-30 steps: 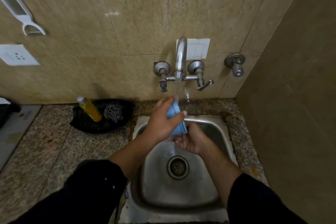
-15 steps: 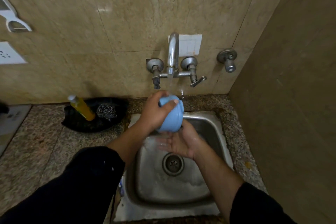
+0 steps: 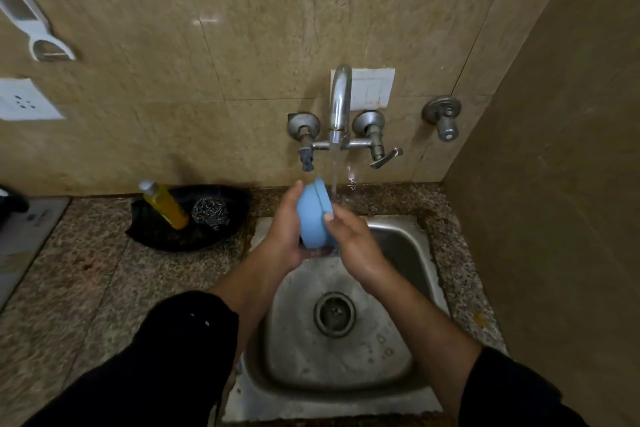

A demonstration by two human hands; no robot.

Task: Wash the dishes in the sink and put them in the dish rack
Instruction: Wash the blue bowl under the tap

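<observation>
A small light-blue bowl (image 3: 312,217) is held on its side over the back of the steel sink (image 3: 408,253), just left of the water stream from the tap (image 3: 340,104). My left hand (image 3: 282,236) grips the bowl from the left and underneath. My right hand (image 3: 349,239) holds its right side, thumb on the rim. The bowl's inside faces right and is hidden. No dish rack is in view.
A black tray (image 3: 173,236) on the granite counter left of the sink carries a yellow soap bottle (image 3: 165,204) and a steel scrubber (image 3: 209,211). The sink basin around the drain (image 3: 334,314) is wet. A side wall stands close on the right.
The bowl has turned from upside down onto its side and shifted left of the stream. My right hand rose from under it to grip its right edge.
</observation>
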